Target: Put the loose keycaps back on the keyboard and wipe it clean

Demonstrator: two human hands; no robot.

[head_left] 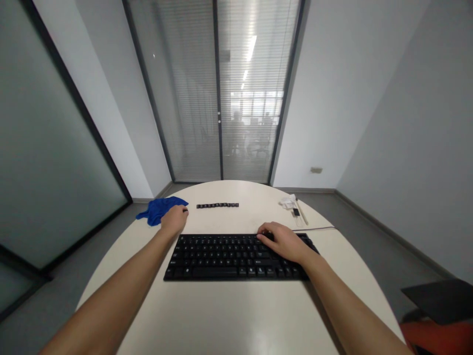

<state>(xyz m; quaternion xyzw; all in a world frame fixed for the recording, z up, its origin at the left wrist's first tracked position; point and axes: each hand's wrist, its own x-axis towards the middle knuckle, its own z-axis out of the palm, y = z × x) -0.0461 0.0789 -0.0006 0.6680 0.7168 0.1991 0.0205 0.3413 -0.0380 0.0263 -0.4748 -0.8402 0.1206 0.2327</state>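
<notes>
A black keyboard (214, 261) lies flat across the table in front of me. My right hand (283, 240) rests on its upper right part, fingers curled over the back edge and thumb on the keys. To the left, beyond the keyboard's far corner, my left hand (174, 219) is closed in a pinch beside a crumpled blue cloth (157, 211). A small black keycap (185, 210) shows at its fingertips. Several more black keycaps (218, 205) stand in a straight row behind the keyboard, right of the left hand.
On the right of the round white table (221, 315) lie a crumpled white tissue (288, 201), a pale stick-like tool (302, 213) and a small black piece (296, 212). A thin cable (318, 228) runs off the right edge. A red and black chair (439, 315) stands at lower right.
</notes>
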